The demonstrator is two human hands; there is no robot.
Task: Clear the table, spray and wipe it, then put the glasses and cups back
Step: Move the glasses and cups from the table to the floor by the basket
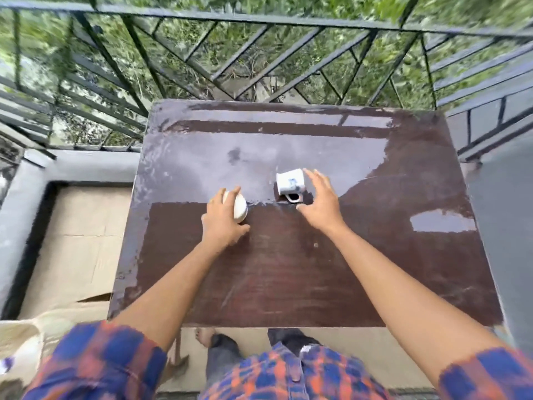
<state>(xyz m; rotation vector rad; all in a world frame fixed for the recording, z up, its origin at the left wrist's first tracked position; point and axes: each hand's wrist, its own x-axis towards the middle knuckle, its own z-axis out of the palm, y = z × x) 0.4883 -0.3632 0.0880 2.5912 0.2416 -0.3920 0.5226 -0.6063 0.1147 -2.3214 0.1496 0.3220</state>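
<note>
Where the head camera looks down: a table (288, 269) with a dark brown top stands in front of a black metal railing (184, 14), and green plants (253, 64) are behind the bars.
Table surface: a pale wet shine (288, 151) covers most of the far half, and 1 small shiny patch (441, 220) lies near the right edge.
Left hand (220, 223): it lies over the white cup (240, 209) from above, and the fingers are curled round it, so it grips the cup.
White cup: near the middle of the table, left of the mug (290, 181) and apart from it. The hand hides most of it, so I cannot tell if its base touches the top.
Right hand (320, 203): the fingers are straight and spread and hold nothing. It is just beside the mug, on its right side, and I cannot tell if it touches it.
Mug: white with a blue print, on the shiny part of the table. It looks tilted, and its handle (292, 197) points toward the person.
Sleeves (95, 362): 2, both checked in blue and orange, pushed up above the forearms.
Floor: flat cardboard (80, 241) lies left of the table, and 1 bare foot (204, 336) shows below the near edge.
</note>
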